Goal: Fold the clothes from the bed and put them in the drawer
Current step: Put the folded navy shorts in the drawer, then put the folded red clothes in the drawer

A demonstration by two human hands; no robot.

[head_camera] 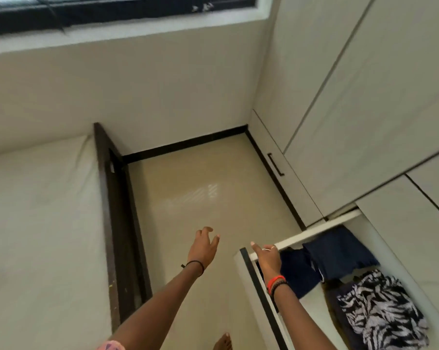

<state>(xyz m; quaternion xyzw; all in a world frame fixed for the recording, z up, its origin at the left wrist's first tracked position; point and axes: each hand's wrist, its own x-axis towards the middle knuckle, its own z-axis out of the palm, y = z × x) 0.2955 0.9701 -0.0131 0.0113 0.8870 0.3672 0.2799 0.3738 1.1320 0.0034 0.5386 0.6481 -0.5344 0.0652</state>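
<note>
At 6 o'clock a bare foot (223,342) stands on the floor (208,188), with a scrap of pink sleeve (111,346) at 7 o'clock. Both arms reach forward from there.

The left hand (203,246), with a black band (195,265) on its wrist, hangs over the floor low in the middle. Its fingers are spread and loosely bent, and it holds nothing.

The right hand (267,258), with orange and black bands at the wrist, is at the front corner of the open drawer (301,237) at 4 o'clock. Its fingers lie fairly straight and seem to rest on the drawer's top edge, though blur makes the contact hard to judge.

Inside the drawer, a black-and-white patterned garment (382,314) lies nearer, at 5 o'clock. Navy clothes (339,251) lie beyond it at the far end.

The bed (42,223), cream-covered with a dark wooden frame (117,236), fills 9 o'clock. Pale wardrobe doors (364,97) rise at 2 o'clock. A dark-framed window (112,11) runs along 11 to 12 o'clock.
</note>
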